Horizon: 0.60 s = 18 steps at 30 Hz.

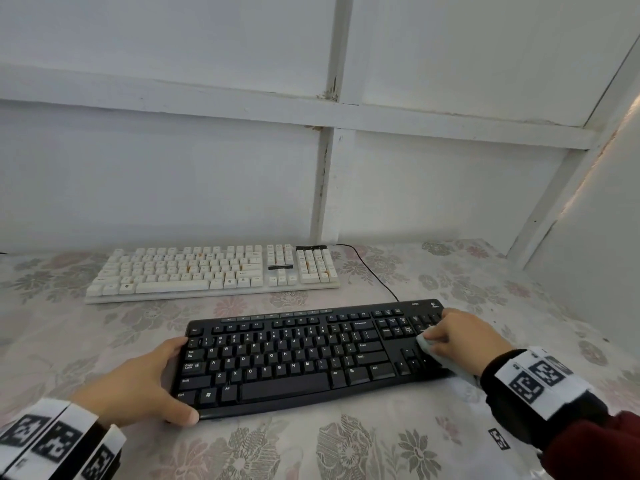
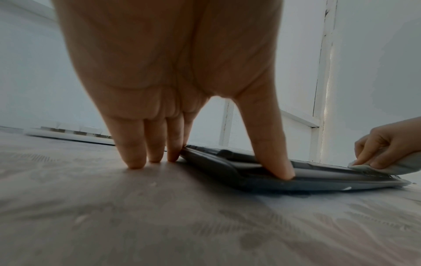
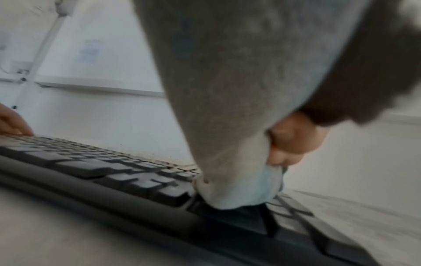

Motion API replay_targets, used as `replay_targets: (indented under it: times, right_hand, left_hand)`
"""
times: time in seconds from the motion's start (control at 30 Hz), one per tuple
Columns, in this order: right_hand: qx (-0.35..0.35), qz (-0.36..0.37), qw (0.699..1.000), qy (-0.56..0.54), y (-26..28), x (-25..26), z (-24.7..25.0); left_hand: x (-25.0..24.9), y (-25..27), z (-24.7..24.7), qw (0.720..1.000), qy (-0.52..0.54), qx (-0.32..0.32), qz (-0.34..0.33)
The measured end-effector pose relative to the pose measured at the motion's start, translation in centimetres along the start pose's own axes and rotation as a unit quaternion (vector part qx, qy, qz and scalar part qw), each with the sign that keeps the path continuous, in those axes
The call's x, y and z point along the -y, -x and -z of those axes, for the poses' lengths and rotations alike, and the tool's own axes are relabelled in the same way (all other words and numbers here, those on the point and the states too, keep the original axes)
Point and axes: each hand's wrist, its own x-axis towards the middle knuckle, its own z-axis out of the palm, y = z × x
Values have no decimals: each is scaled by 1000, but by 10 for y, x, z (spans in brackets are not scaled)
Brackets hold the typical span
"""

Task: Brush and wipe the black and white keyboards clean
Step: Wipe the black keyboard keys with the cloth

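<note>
The black keyboard (image 1: 294, 358) lies near me on the floral tablecloth. My left hand (image 1: 138, 386) braces its left end. In the left wrist view the thumb (image 2: 273, 153) presses on the front corner of the black keyboard (image 2: 262, 181), and the straight fingers (image 2: 134, 153) stand on the cloth beside it. My right hand (image 1: 460, 337) grips a pale wiping cloth (image 1: 424, 342) and presses it on the keys at the right end, by the arrow keys. The cloth (image 3: 239, 108) hides most of the right hand (image 3: 291, 140). The white keyboard (image 1: 207, 271) sits farther back, untouched.
A black cable (image 1: 374, 271) runs from the back wall past the white keyboard's right end to the black keyboard. White panelled walls close in the back and right side. A small printed marker (image 1: 498, 439) lies on the tablecloth (image 1: 346, 445) at the front right.
</note>
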Motion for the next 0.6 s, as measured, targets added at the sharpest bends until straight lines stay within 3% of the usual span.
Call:
replay_targets:
  times: [0.13,0.4,0.5,0.6]
  right_hand:
    - [11,-81,997,-12,-8,-26,3]
    - [27,-148,989,8,-22,-44,9]
    - [-19,-79,995,-61,-17,-20,18]
    - [-8,56,993,-101,-9,39,22]
  left_hand:
    - [-4,2,-2,1000,-2,-3,6]
    - [-7,2,-2,1000,-7,-12,20]
    - [-5,2,-1,1000,-8,-15,24]
    - [-6,1,-1,999,-16,-19,28]
